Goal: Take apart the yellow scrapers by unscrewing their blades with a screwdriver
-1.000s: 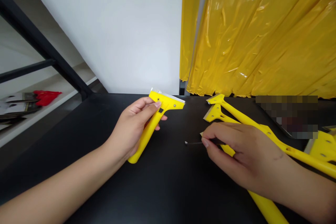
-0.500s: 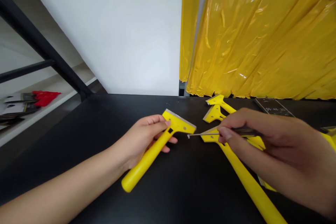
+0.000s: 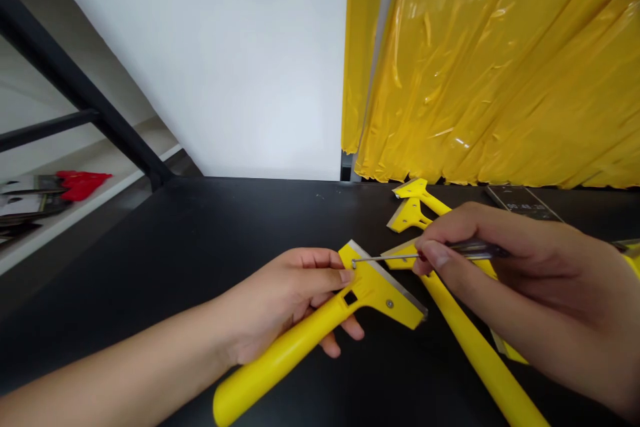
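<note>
My left hand (image 3: pixel 305 293) is closed around the neck of a yellow scraper (image 3: pixel 285 353), its thumb pressed near one end of the wide head. A metal blade edge runs along that head, and a screw shows near its other end. Between the thumb and fingers of my right hand (image 3: pixel 520 280) is a screwdriver (image 3: pixel 380 258) with a thin shaft. Its tip, with a small screw (image 3: pixel 354 263) at it, meets the scraper head by my left thumb. How deep that screw sits I cannot tell. Another long yellow scraper (image 3: pixel 465 340) lies on the table, partly behind my right hand.
Two more yellow scrapers (image 3: pixel 410 213) lie farther back on the black table (image 3: pixel 240 227). A dark device with digits (image 3: pixel 525 203) rests at the back right. Yellow plastic sheeting (image 3: pixel 490 67) hangs behind. Left of a black frame bar (image 3: pixel 120 140), a shelf holds a red item (image 3: pixel 83 185).
My left hand has brought the scraper nearer and to the right, turning its head. The screw on the screwdriver tip, apart from the head before, now meets it. My right hand has hardly moved.
</note>
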Motion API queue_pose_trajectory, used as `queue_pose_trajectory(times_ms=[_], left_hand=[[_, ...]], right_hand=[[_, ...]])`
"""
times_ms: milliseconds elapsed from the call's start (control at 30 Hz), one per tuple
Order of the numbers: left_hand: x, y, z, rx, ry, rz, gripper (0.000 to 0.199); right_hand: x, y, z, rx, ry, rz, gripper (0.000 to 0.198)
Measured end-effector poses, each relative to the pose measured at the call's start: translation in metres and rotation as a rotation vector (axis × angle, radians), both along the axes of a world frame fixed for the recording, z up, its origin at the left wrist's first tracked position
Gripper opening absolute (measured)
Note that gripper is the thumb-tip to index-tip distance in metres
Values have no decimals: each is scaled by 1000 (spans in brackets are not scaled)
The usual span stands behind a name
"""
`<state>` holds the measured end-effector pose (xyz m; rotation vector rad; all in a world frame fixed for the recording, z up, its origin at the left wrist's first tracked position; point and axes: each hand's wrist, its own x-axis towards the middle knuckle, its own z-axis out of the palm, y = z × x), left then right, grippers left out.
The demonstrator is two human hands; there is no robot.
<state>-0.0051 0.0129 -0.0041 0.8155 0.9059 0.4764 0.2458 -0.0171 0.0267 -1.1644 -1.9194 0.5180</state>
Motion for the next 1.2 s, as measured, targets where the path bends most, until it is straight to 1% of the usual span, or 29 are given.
queue_pose_trajectory(times_ms=[133,300,400,467,600,733,900,967,1067,1133,1200], left_hand=[[0,0,0,0,4,-5,16],[-1,0,1,6,1,-12,16],[-1,0,2,0,-12,4,14],[-1,0,1,1,-16,13,14],[-1,0,1,30,-1,-2,16],[-1,-1,2,79,40,10,17],[1,-1,2,98,75,40,17],[1,-1,1,125,90,65,19],[2,-1,0,201,137,128,22],[1,0,1,272,178,175,25],[0,1,3,348,209,214,27]], right_hand=[[1,0,1,-22,-15,30,8],[0,2,0,-2,-43,13,8],[1,2,-3,7,-60,23,6],[3,1,-4,11,-64,30,8],[4,1,0,47,-110,32,10],[1,0,3,55,-168,-7,16],[1,-3,2,54,-207,-11,10],[2,-4,2,97,-293,9,7],[2,-6,2,222,-436,59,11],[-1,-6,1,319,-508,59,8],[-4,-6,0,409,-559,26,14]])
